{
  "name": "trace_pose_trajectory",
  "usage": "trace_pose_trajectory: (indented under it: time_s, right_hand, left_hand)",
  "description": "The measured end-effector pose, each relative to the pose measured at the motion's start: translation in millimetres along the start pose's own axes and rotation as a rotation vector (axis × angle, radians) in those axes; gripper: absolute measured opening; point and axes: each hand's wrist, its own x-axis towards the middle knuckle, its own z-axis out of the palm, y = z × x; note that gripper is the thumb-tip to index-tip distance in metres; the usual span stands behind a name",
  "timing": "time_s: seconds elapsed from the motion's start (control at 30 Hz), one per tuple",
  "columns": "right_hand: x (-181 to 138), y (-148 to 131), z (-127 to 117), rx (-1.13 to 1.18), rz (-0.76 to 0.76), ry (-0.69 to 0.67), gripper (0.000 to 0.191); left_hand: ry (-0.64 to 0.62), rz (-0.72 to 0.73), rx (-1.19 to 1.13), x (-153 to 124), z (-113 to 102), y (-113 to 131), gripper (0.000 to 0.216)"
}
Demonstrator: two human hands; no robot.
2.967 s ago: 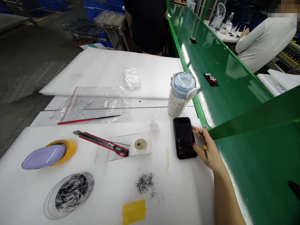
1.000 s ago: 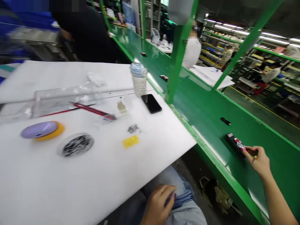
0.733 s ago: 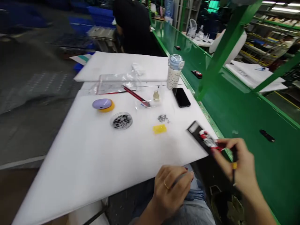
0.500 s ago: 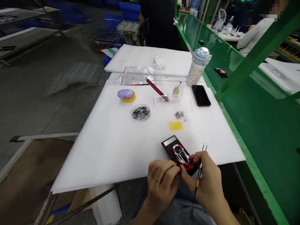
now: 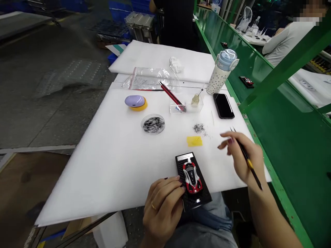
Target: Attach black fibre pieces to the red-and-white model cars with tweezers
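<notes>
A red, white and black model car (image 5: 192,177) sits on a black display base (image 5: 201,196) with a silver label at its far end. My left hand (image 5: 163,210) grips the left edge of that base near the front of the table. Above the table's right side is my right hand (image 5: 244,155), with black tweezers (image 5: 249,162) that have a yellow band lying in it, tips pointing up and away. Small black slivers (image 5: 198,128) lie in a pile beyond a yellow pad (image 5: 194,141). More black slivers fill a round clear dish (image 5: 153,124).
A clear tray (image 5: 190,109) holds a small bottle and red-black tools. A phone (image 5: 223,106), a dotted flask (image 5: 221,72) and a purple-and-yellow object (image 5: 136,101) stand on the white foam sheet (image 5: 113,165). Alongside runs a green conveyor (image 5: 289,127) with more cars. Two people sit farther off.
My right hand has let go of the car's base and moved right and up with the tweezers. The base has turned more upright in view, and my left hand has shifted left and down.
</notes>
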Motion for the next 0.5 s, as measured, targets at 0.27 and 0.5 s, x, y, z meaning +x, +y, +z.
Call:
trace_pose_trajectory:
  time_s: [0.27, 0.5]
  right_hand:
    - [154.9, 49.8, 65.1, -0.132, -0.126, 0.105, 0.026]
    - [169.1, 32.6, 56.4, -0.196, -0.392, 0.161, 0.022]
  left_hand:
    - [0.008, -0.030, -0.108, 8.3, -2.9, -7.0, 0.018]
    - [-0.028, -0.042, -0.089, 6.2, -5.0, -7.4, 0.011]
